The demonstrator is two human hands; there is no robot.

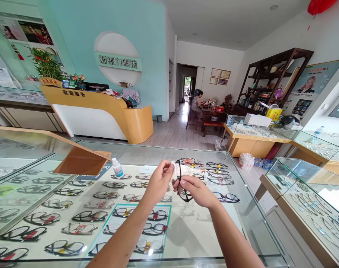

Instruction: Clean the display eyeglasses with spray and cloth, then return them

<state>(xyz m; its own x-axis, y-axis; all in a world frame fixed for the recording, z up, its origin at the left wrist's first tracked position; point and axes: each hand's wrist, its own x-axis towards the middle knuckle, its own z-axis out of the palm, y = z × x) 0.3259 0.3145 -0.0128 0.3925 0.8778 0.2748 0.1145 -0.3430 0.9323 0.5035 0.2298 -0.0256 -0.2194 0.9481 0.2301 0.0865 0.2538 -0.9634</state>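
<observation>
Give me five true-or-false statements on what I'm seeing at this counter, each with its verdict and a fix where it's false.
1. The right hand has black-framed eyeglasses in its grip. True.
2. The left hand is empty. False: it holds a white cloth.
3. The white plastic bottle with a blue label stands on the clear glass counter. True.
4. That bottle is to the right of both hands. False: it is to their left.
5. Folded eyeglass frames lie in rows under the glass. True.

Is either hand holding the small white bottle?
No, the bottle sits apart on the glass counter, while the left hand holds a white cloth and the right hand holds black glasses.
</observation>
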